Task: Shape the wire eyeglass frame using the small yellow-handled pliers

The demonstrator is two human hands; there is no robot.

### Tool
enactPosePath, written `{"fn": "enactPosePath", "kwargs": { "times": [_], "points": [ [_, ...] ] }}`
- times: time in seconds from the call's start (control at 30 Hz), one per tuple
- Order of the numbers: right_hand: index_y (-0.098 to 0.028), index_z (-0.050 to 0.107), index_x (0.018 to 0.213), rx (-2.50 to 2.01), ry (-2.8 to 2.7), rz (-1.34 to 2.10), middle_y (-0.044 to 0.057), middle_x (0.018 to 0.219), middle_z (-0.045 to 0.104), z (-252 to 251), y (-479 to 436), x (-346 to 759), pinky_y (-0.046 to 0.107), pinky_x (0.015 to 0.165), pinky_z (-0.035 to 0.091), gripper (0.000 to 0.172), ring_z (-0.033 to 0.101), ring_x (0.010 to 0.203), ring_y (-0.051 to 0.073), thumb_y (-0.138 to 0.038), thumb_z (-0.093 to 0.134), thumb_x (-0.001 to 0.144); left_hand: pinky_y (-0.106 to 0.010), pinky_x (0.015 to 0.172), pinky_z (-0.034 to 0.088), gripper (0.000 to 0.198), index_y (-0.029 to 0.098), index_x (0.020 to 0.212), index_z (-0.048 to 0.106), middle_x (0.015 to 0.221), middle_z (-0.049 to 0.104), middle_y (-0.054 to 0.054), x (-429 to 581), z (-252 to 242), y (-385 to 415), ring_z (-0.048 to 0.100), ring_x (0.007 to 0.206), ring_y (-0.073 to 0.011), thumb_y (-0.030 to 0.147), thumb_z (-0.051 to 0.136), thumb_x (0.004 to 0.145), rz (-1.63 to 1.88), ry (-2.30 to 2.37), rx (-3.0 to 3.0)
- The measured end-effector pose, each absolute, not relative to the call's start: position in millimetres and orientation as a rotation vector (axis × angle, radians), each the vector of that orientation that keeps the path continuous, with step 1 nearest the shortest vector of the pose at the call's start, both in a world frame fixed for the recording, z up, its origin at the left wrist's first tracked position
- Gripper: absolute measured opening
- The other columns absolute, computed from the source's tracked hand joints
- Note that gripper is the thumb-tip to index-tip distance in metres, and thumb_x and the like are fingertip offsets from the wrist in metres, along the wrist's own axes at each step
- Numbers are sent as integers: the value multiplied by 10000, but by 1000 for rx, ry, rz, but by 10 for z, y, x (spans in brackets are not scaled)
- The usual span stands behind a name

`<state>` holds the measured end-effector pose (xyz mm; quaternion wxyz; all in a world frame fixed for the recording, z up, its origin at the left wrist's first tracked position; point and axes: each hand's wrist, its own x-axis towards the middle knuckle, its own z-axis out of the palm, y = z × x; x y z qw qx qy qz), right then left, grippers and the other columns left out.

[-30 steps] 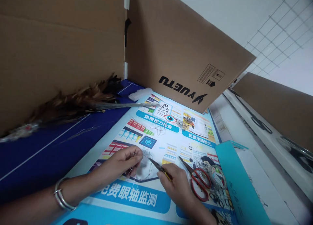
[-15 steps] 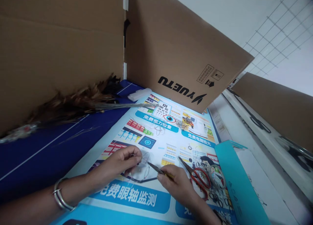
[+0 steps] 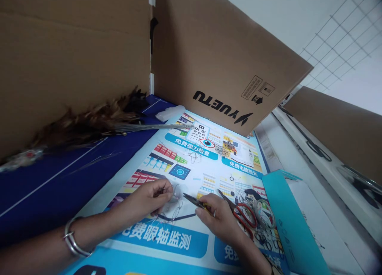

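My left hand (image 3: 146, 201) pinches a small clear piece with thin wire loops (image 3: 174, 195) just above the printed poster (image 3: 191, 163). A metal bangle (image 3: 71, 239) sits on that wrist. My right hand (image 3: 219, 221) grips small yellow-handled pliers (image 3: 195, 200), their closed tip pointing left toward the wire piece and a short way from it. Both hands hover low over the poster's near part.
Red-handled scissors (image 3: 243, 213) and a heap of wire rings (image 3: 262, 223) lie right of my right hand, beside a teal box (image 3: 288, 223). A feather duster (image 3: 89, 125) lies on the blue table at left. Cardboard walls (image 3: 221, 56) stand behind.
The right hand with the pliers has drifted slightly up and right, its tip lifting off the wire piece. The left hand keeps its pinch almost in place.
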<state>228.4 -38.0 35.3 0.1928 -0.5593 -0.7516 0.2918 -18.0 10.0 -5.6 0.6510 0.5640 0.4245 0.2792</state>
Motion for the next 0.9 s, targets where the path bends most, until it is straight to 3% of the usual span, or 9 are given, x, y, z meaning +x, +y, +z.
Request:
{"fn": "enactPosePath", "kwargs": {
  "times": [0.33, 0.6, 0.9],
  "points": [
    [-192, 667, 828, -1663, -2239, 766, 12, 798, 674, 423, -325, 2173, 227, 629, 380, 145, 603, 754, 155, -302, 603, 895, -200, 443, 308, 163, 200, 726, 513, 511, 453, 87, -151, -69, 97, 393, 444, -92, 325, 547, 825, 622, 964, 1361],
    [-205, 692, 944, -1711, -2304, 610, 54, 925, 708, 354, -366, 2204, 228, 638, 409, 194, 632, 821, 178, -360, 579, 917, -202, 428, 267, 177, 203, 744, 507, 469, 449, 97, -170, -95, 91, 364, 407, -87, 343, 545, 846, 599, 961, 1319],
    [-207, 687, 981, -1676, -2360, 319, 70, 920, 705, 300, -408, 2204, 262, 721, 438, 212, 640, 861, 201, -369, 565, 916, -202, 423, 249, 190, 208, 741, 504, 461, 447, 99, -169, -137, 102, 357, 396, -86, 353, 552, 855, 589, 939, 1310]
  ]
}}
